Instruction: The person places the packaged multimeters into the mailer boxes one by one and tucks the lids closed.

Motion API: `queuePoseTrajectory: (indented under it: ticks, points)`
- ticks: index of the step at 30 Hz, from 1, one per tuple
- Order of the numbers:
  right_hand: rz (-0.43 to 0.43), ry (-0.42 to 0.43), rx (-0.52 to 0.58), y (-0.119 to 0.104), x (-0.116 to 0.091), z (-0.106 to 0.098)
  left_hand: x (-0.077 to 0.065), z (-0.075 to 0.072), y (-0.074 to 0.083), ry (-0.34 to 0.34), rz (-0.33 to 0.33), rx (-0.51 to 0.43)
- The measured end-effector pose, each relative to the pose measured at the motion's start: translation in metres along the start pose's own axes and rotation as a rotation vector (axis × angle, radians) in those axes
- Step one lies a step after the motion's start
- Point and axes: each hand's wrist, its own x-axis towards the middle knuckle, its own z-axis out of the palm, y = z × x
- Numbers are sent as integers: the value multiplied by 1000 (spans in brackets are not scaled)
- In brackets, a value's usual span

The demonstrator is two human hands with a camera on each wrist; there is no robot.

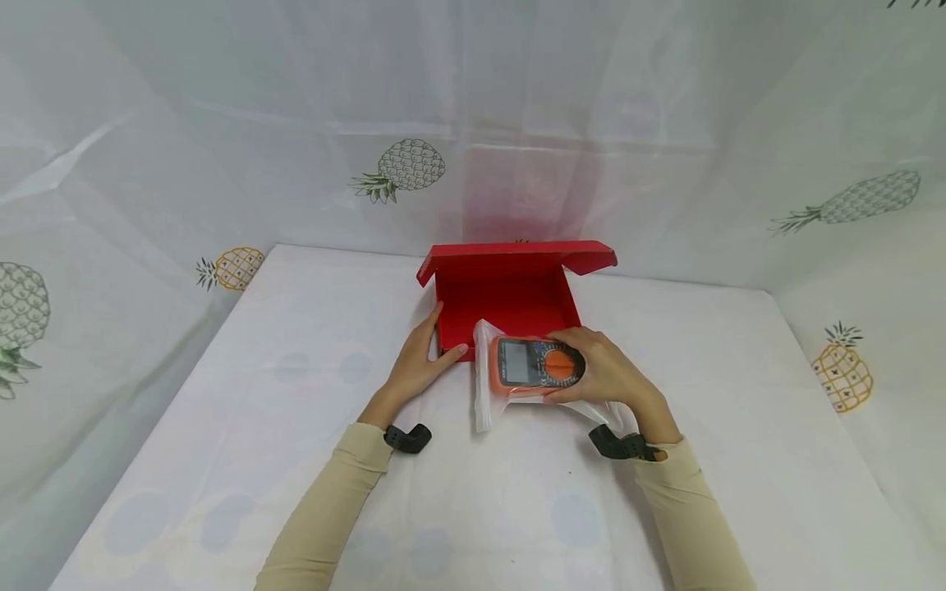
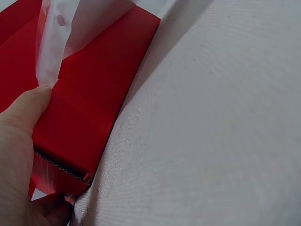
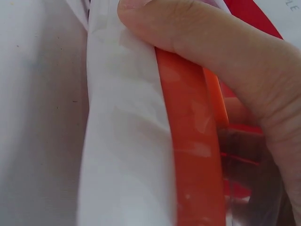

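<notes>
An open red cardboard box (image 1: 502, 302) sits at the back of the table, its lid (image 1: 517, 250) raised. My left hand (image 1: 414, 368) grips its front left corner; in the left wrist view the thumb (image 2: 28, 110) lies on the red front wall, with fingers curled at the side. My right hand (image 1: 609, 369) holds an orange and black multimeter (image 1: 517, 363) by its dial end, thumb on the near edge and fingers on the far one. A clear plastic bag (image 1: 484, 406) wraps the multimeter, which hangs over the box's front edge, screen to the left.
A white cloth (image 1: 488, 509) with pale dots covers the table. Behind it hangs a white curtain (image 1: 296, 164) printed with pineapples. Each wrist wears a black strap with a camera, the left strap (image 1: 408, 439) and the right strap (image 1: 617, 443).
</notes>
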Motion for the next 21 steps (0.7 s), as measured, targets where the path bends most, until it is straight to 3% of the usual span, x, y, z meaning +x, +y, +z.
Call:
queuePoseTrajectory:
  ticks: [21]
  points:
    - [-67, -7, -83, -7, 14, -7, -1, -1, 0, 1, 1, -1]
